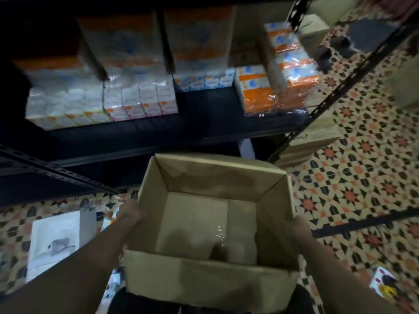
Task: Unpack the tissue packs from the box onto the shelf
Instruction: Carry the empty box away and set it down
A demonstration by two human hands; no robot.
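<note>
Dark metal shelf (158, 134) across the upper half of the frame, slotted uprights slanting at left and right. Patterned tile floor (362, 177) filling the right side and lower left. Open cardboard box (204, 284) at lower centre, flaps up, held between both forearms; inside, only bare cardboard bottom and a strip of clear tape visible, no packs seen.

Tissue packs (140, 100) already on the shelf, upper left to upper right of the frame: tall orange-and-white bundles at the back, a row of small pink and yellow packs in front at left, orange-wrapped stacks (256, 94) at right. Bare shelf space left between the two front groups, straight above the box in the picture.

Left hand (130, 213) pressed to the box's left wall, fingers wrapped round the outside. Right hand (300, 227) against the right wall, fingers mostly hidden behind the cardboard; grip likely, not fully seen. Both hands level, neither nearer the shelf.

Judged from this: unpacking looks finished or nearly so. Box's long axis running from the wearer toward the shelf, so any next move likely a setting-aside of the box rather than another reach. Blurred white items on the floor at lower left, not identifiable.
</note>
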